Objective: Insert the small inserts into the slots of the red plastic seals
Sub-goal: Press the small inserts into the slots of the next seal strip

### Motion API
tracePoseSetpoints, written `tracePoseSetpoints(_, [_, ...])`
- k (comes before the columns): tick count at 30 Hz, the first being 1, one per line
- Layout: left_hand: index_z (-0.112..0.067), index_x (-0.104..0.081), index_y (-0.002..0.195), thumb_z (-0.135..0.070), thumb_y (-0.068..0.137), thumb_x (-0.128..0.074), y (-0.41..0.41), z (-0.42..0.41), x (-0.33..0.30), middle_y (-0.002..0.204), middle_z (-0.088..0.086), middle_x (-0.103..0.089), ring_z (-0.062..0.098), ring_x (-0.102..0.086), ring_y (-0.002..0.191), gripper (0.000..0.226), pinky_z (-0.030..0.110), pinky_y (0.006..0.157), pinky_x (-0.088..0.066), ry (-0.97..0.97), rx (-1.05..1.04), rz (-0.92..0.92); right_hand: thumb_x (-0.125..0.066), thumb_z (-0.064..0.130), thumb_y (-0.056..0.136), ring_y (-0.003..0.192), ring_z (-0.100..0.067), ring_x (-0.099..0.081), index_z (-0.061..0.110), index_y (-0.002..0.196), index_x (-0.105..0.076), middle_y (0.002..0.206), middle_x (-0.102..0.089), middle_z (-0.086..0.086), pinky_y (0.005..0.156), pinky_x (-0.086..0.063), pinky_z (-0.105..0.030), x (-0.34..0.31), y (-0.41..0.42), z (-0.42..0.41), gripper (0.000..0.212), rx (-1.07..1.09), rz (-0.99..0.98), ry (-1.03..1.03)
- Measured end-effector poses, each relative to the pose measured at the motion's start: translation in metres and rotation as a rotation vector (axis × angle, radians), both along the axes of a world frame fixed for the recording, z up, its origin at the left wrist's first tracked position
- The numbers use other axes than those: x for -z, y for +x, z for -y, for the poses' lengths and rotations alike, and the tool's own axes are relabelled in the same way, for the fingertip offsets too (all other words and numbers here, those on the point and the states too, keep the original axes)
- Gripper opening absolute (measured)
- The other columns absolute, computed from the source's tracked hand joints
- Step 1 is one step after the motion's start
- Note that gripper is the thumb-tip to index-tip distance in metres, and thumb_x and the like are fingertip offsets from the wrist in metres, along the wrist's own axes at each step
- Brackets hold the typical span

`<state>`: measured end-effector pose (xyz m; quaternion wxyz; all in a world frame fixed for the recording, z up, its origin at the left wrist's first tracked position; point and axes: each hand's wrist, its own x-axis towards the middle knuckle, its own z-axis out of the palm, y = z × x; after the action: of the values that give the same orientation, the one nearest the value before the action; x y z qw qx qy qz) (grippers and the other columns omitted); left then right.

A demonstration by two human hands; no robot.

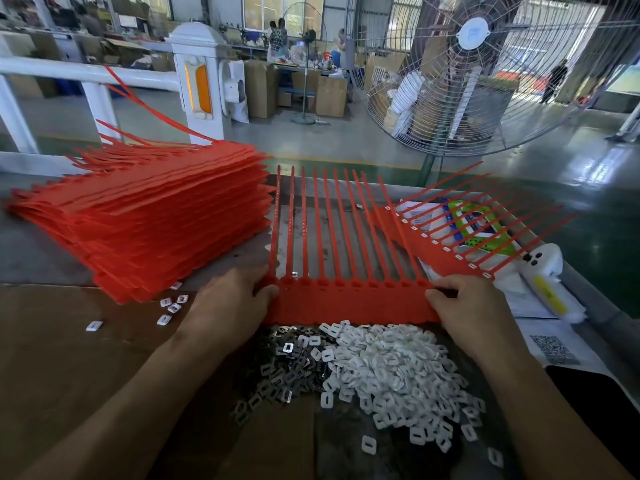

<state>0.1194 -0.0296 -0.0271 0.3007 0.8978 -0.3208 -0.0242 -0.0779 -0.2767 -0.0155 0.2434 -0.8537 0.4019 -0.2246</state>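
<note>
Fan (474, 64): one, large, round wire cage, standing on the floor beyond the table's far edge.
Table (41, 358): one, brown board surface lying flat at the near left, grey and scuffed further back.
Stack of seals (145, 216): one tall pile of red plastic sheets, sitting at the left, thin tails fanning out toward the white railing; sheets too many to count.
Seal strip in hand (349, 303): one flat red band, lying just beyond the loose parts, about ten thin ribbed tails running away from it, each rising from a rounded head.
Second strip (436, 251): one, lying angled at the right over printed packets, small white inserts showing along its heads.
White inserts (391, 372): one heap, small rounded plastic squares with a slot; far too many to count.
Metal inserts (287, 368): one heap, dark shiny slotted clips, touching the white heap's left side.
Stray inserts (171, 306): about six, lying scattered beside the stack.
Left hand (232, 299): fingers curling over the strip's left end, gripping it.
Right hand (467, 303): fingers curling over the strip's right end, gripping it.
</note>
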Motion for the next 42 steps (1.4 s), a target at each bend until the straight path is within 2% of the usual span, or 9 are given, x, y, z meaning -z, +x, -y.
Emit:
tracePoseSetpoints(5, [-0.041, -0.067, 0.121, -0.042, 0.097, -0.061, 0.0, -0.003, 0.0, 0.113, -0.013, -0.07, 0.014, -0.064, 0.101, 0.025, 0.035, 0.087, -0.051, -0.044, -0.014, -0.032, -0.065, 0.038, 0.096, 0.092, -0.022, -0.063, 0.022, 0.111, -0.072, 0.103, -0.068, 0.001, 0.072, -0.048, -0.034, -0.014, 0.002, -0.015, 0.023, 0.054, -0.089, -0.307])
tracePoseSetpoints(8, [-0.039, -0.068, 0.121, -0.043, 0.096, -0.063, 0.001, -0.006, 0.002, 0.113, -0.014, -0.069, 0.012, -0.061, 0.097, 0.026, 0.032, 0.083, -0.048, -0.064, -0.025, -0.034, -0.07, 0.032, 0.095, 0.093, -0.005, -0.063, 0.027, 0.112, -0.075, 0.102, -0.067, 0.011, 0.08, -0.053, -0.031, -0.024, 0.01, -0.034, 0.018, -0.228, 0.047, -0.25])
tracePoseSetpoints(11, [-0.039, -0.068, 0.121, -0.042, 0.095, -0.065, 0.001, -0.007, 0.004, 0.111, -0.015, -0.068, 0.008, -0.058, 0.093, 0.026, 0.029, 0.08, -0.045, -0.074, -0.028, -0.016, -0.072, 0.034, 0.094, 0.093, 0.01, -0.061, 0.031, 0.112, -0.076, 0.1, -0.067, 0.024, 0.082, -0.046, -0.014, -0.032, 0.026, -0.063, 0.018, -0.599, -0.039, -0.101])
tracePoseSetpoints(16, [-0.041, -0.067, 0.12, -0.039, 0.094, -0.066, 0.0, -0.008, 0.002, 0.112, -0.011, -0.071, 0.012, -0.064, 0.097, 0.026, 0.033, 0.085, -0.051, -0.071, -0.015, -0.03, -0.066, 0.052, 0.094, 0.093, 0.0, -0.059, 0.03, 0.116, -0.073, 0.102, -0.063, 0.015, 0.086, -0.051, -0.028, -0.031, 0.052, -0.096, 0.032, -0.866, -0.215, -0.208])
tracePoseSetpoints(21, [-0.041, -0.067, 0.122, -0.038, 0.094, -0.065, 0.0, -0.01, 0.003, 0.111, -0.012, -0.071, 0.007, -0.059, 0.09, 0.028, 0.028, 0.078, -0.044, -0.073, -0.017, -0.011, -0.063, 0.066, 0.087, 0.112, -0.009, -0.052, 0.034, 0.126, -0.068, 0.116, -0.06, 0.012, 0.097, -0.046, -0.035, -0.011, 0.06, -0.111, 0.05, -0.905, -0.269, -0.242])
tracePoseSetpoints(27, [-0.04, -0.066, 0.125, -0.04, 0.093, -0.066, -0.002, -0.009, 0.001, 0.115, -0.01, -0.071, 0.014, -0.065, 0.102, 0.032, 0.031, 0.087, -0.05, -0.064, -0.023, -0.009, -0.07, 0.041, 0.094, 0.094, -0.002, -0.052, 0.035, 0.103, -0.074, 0.098, -0.059, 0.016, 0.084, -0.046, -0.028, -0.004, 0.058, -0.111, 0.011, -0.865, -0.113, -0.202])
tracePoseSetpoints(31, [-0.04, -0.065, 0.125, -0.041, 0.093, -0.066, -0.003, -0.009, 0.0, 0.115, -0.01, -0.071, 0.012, -0.064, 0.099, 0.032, 0.031, 0.086, -0.05, -0.063, -0.027, -0.004, -0.07, 0.038, 0.094, 0.095, -0.001, -0.057, 0.034, 0.096, -0.075, 0.095, -0.06, 0.018, 0.085, -0.048, -0.024, -0.006, 0.055, -0.113, 0.006, -0.834, -0.018, -0.161])
tracePoseSetpoints(37, [-0.039, -0.067, 0.123, -0.041, 0.092, -0.068, -0.004, -0.008, 0.0, 0.115, -0.01, -0.071, 0.011, -0.065, 0.101, 0.032, 0.032, 0.089, -0.052, -0.084, -0.044, -0.017, -0.07, 0.028, 0.096, 0.092, 0.002, -0.063, 0.029, 0.096, -0.075, 0.092, -0.069, 0.019, 0.077, -0.047, -0.012, -0.01, 0.048, -0.111, 0.006, -0.796, 0.052, -0.024])
tracePoseSetpoints(42, [-0.034, -0.069, 0.119, -0.037, 0.091, -0.069, -0.006, -0.007, 0.001, 0.11, -0.009, -0.066, 0.011, -0.062, 0.094, 0.029, 0.031, 0.083, -0.05, -0.13, -0.058, 0.048, -0.071, 0.024, 0.096, 0.08, 0.001, -0.067, 0.029, 0.091, -0.075, 0.086, -0.071, 0.019, 0.071, -0.053, -0.016, -0.009, 0.044, -0.106, 0.008, -0.71, 0.131, 0.151])
